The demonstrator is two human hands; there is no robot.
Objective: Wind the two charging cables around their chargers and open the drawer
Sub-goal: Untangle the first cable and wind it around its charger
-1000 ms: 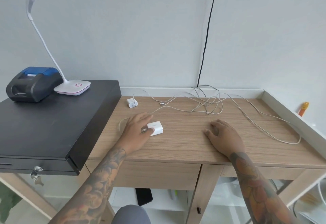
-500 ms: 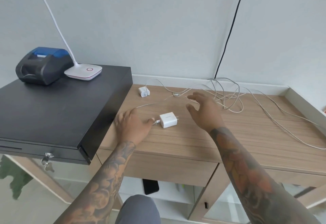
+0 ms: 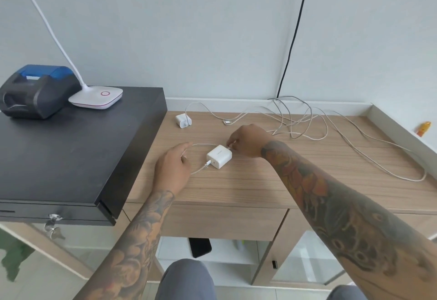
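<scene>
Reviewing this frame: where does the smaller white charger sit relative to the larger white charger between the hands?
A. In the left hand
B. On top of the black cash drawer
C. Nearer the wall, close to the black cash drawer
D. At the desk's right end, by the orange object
C: the smaller white charger lies on the wooden desk beyond the larger white charger, toward the wall and beside the black cash drawer.

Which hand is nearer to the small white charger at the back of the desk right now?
Left. The left hand lies in front of the small charger, slightly to its left. The right hand sits farther right, at the far edge of the big charger.
</scene>
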